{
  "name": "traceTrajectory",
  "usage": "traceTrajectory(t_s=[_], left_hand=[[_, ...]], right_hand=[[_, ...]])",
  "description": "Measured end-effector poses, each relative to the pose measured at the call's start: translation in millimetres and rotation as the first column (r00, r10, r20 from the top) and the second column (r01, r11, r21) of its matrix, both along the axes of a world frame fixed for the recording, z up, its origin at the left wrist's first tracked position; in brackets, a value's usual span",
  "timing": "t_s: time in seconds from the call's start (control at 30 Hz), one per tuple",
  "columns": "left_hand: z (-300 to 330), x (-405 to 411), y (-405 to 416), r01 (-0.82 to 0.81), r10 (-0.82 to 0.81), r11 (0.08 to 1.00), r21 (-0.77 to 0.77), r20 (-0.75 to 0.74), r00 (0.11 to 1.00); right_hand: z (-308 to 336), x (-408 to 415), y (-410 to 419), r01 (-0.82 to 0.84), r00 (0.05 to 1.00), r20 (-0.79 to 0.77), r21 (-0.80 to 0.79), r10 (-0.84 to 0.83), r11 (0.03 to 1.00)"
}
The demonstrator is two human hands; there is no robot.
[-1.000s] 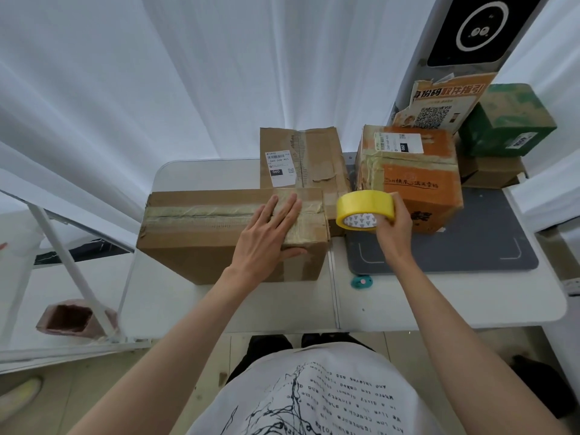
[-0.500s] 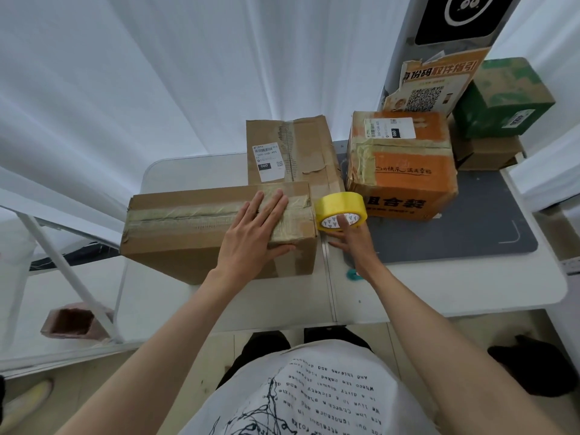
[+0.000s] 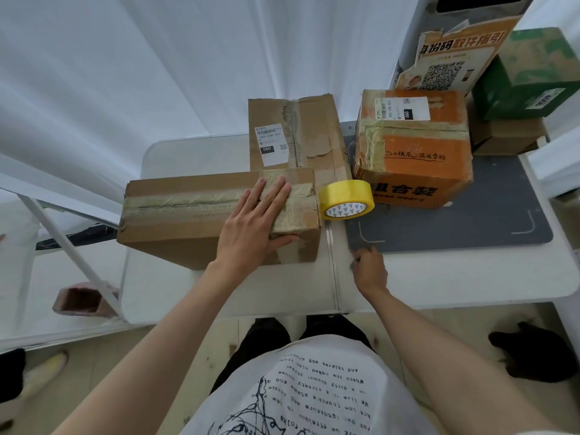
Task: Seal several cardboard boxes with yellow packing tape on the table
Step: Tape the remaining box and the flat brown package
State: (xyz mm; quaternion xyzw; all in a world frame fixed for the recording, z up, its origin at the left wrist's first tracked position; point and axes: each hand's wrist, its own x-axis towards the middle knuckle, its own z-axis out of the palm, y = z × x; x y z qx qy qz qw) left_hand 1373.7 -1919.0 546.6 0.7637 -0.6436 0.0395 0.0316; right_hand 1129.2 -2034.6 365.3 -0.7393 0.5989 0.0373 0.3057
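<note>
Long brown cardboard box (image 3: 201, 211) on white bench (image 3: 455, 277): stiff, seemingly light, left hand (image 3: 254, 224) flat on its taped top; yellow packing-tape roll (image 3: 345, 199), rigid, best gripped around the rim, lies free; right hand (image 3: 370, 271) curled over something small, grip unclear.

Readable: "060" on the white label (image 3: 271, 142) of the brown box (image 3: 295, 133) at 12 o'clock; "组合装" on the orange box (image 3: 414, 152) at 1 o'clock; QR-code sign (image 3: 455, 62) behind it.

Yellow tape roll (image 3: 346, 199) now released, right hand (image 3: 368, 271) withdrawn nearer.
</note>
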Motion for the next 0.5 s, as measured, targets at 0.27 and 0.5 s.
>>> traceTrajectory(t_s=[0.27, 0.5], left_hand=[[1.3, -0.3, -1.0, -0.010, 0.010, 1.000, 0.001, -0.016, 1.000], [1.5, 0.0, -2.8, -0.012, 0.012, 1.000, -0.013, -0.006, 1.000]], right_hand=[[-0.5, -0.2, 4.6, 0.150, 0.987, -0.059, 0.070, -0.146, 0.986], [4.9, -1.2, 3.8, 0.192, 0.981, -0.083, 0.317, -0.175, 0.929]])
